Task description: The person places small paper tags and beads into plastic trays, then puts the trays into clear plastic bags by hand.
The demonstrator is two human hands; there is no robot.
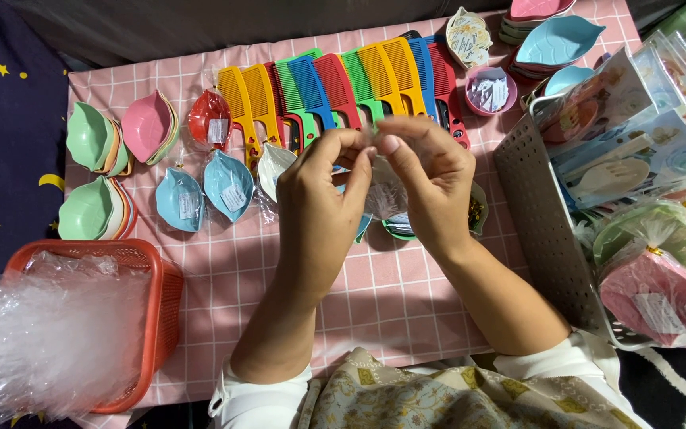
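- The left hand (pixel 323 199) and the right hand (pixel 430 187) meet above the middle of the pink checked cloth (pixel 391 294), fingertips nearly touching.
- Both hands pinch the top of a clear plastic bag (pixel 385 191), which hangs down between them; each grip is closed on that thin film.
- What lies inside the bag is too blurred to tell.
- At 12 o'clock from the hands, a row of combs (pixel 335 83) in yellow, green, blue and red lies fanned side by side.
- At 9 o'clock, blue leaf-shaped dishes (pixel 204 195) in wrappers lie on the cloth, with stacks of green and pink dishes (pixel 117 139) further out at 10 o'clock.
- At 7 o'clock, a red basket (pixel 156 302) holds a heap of clear plastic bags (pixel 49 342).
- At 3 o'clock, a grey basket (pixel 541 230) stands packed with wrapped goods.
- At 1 o'clock, a small pink bowl (pixel 491 90) holds paper slips, just beside the combs.
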